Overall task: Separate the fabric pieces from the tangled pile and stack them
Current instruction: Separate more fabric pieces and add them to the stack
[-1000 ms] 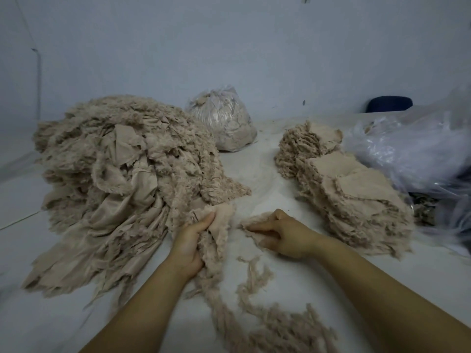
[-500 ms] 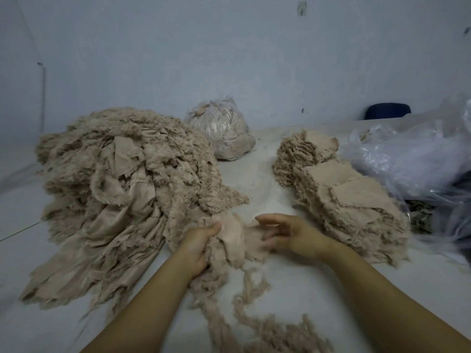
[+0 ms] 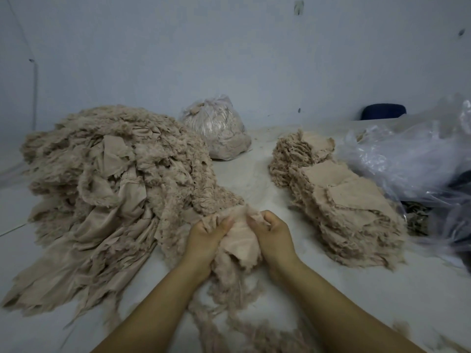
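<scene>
A big tangled pile [image 3: 102,189] of beige frayed fabric fills the left of the table. On the right lies a long stack [image 3: 341,200] of flat beige pieces. Between them, near the pile's front edge, my left hand [image 3: 206,238] and my right hand [image 3: 275,235] both grip one crumpled beige fabric piece [image 3: 240,240], held just above the table. Its frayed threads hang down between my wrists, and my fingers hide part of its upper edge.
A tied clear bag of fabric [image 3: 216,131] stands at the back. Loose clear plastic bags [image 3: 413,159] crowd the right edge, with a dark blue object [image 3: 383,114] behind. Frayed thread scraps [image 3: 244,327] lie on the white table [image 3: 249,174] near me.
My right hand has moved left and closed on the fabric piece that the left hand was holding. Both hands now sit close together, bunching the piece between them.
</scene>
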Tool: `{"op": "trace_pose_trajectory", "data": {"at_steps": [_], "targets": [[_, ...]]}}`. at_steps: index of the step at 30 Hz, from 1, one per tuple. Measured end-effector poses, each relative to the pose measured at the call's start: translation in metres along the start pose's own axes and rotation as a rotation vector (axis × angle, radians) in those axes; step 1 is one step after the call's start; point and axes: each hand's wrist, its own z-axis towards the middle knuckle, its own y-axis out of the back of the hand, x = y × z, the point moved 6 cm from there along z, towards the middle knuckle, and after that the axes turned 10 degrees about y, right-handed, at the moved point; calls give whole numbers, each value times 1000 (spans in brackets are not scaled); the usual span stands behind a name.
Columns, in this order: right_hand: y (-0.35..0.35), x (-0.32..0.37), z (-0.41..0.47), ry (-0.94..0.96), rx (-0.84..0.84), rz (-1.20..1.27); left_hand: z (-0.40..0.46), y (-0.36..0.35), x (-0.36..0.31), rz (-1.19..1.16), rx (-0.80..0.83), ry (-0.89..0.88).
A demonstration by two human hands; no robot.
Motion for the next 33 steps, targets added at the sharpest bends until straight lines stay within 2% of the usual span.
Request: {"op": "trace_pose_trajectory", "data": {"at_steps": [3,6,9,12,15,18,21,23,25,27,30,33], "targets": [[3,-7,4,-28,-34,24,5,9,-4,62,-44,-39],[6,-7,7,28,-29,-114,9,8,-3,90,-31,-26],[0,-9,6,64,36,-142,9,-2,4,-3,154,91],[-10,-12,1,22,120,-2,3,-13,11,175,271,146],[-6,-12,0,32,100,-5,0,-18,14,235,232,100],[5,-9,5,119,12,-112,-1,-19,8,238,187,12],[20,-7,9,106,-122,-121,-3,-15,3,109,150,6],[21,-9,6,32,-66,-45,-4,-15,-1,47,150,19],[7,-10,-6,-23,101,-39,-6,-16,0,65,138,20],[-7,-8,-17,35,205,-101,-7,-17,4,149,114,6],[-4,-1,-12,163,73,-138,-5,-17,5,167,118,-17],[14,-9,1,81,-84,-111,2,-2,1,98,15,-4]]}}
